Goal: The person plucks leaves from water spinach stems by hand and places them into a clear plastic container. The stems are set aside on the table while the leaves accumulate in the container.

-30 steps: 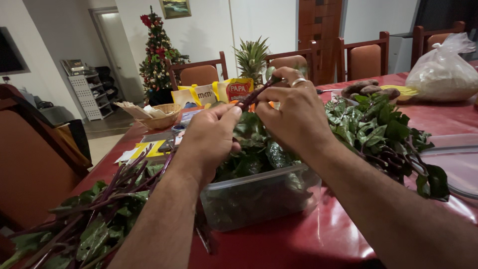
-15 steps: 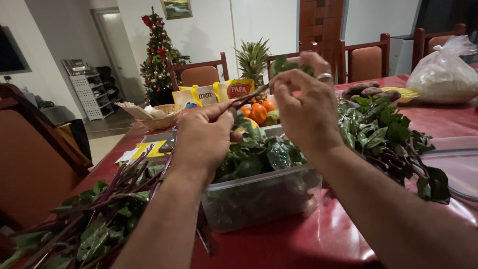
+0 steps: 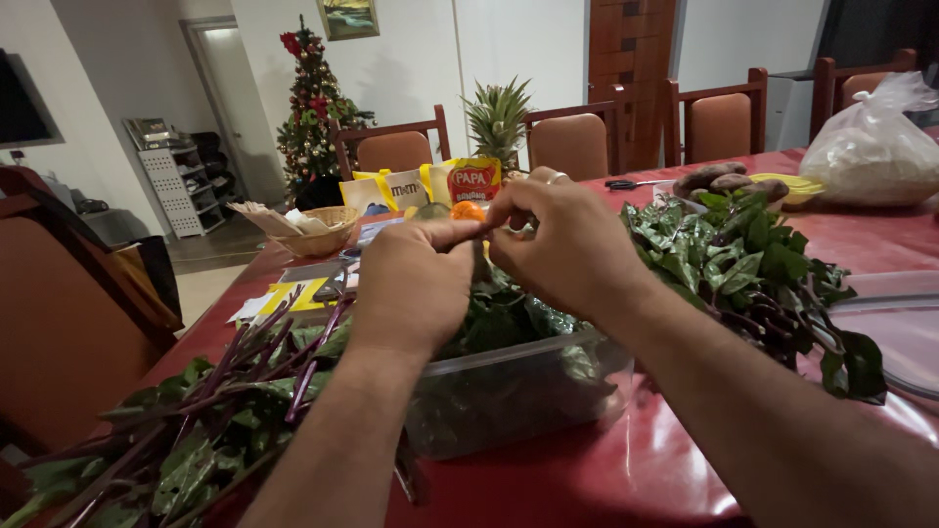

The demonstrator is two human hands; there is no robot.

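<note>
Leaf tub (image 3: 518, 391) between stem pile (image 3: 186, 420) left, leafy bunch (image 3: 753, 264) right

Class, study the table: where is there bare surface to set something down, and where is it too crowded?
Free: red tabletop in front of the clear container, and a strip between the leafy pile and the white bag. Crowded: the stems at left, the far middle around the basket, snack packets and pineapple.
</note>
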